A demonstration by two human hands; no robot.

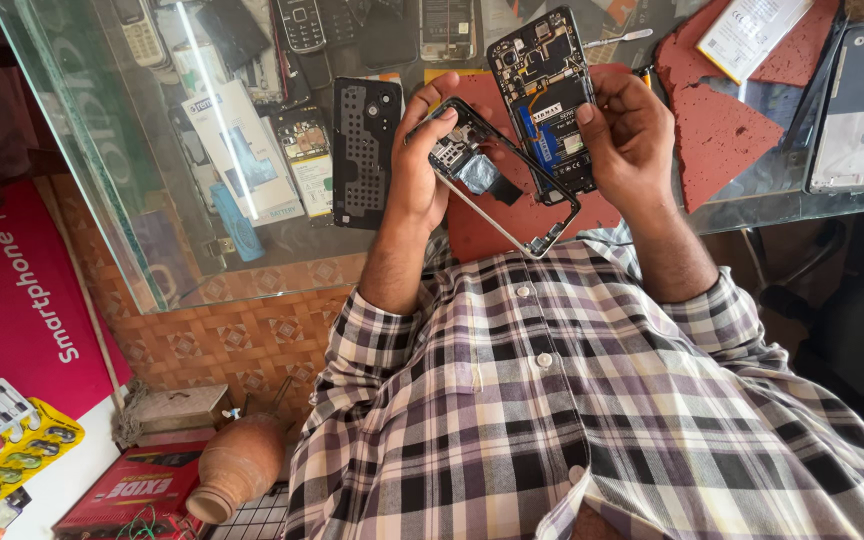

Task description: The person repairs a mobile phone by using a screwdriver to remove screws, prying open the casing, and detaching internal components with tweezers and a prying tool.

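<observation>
My left hand holds a thin phone frame, an open rectangular bezel with a small camera module at one end, tilted over the glass counter. My right hand grips an opened phone body with its circuit boards and a blue flex cable showing. The phone body stands just behind the frame, and the two overlap between my hands. Both forearms come out of checked shirt sleeves.
A red rubber mat lies on the glass counter under my hands. A black phone back plate, old keypad phones, a white battery and a silver phone shell lie around. A clay pot sits below.
</observation>
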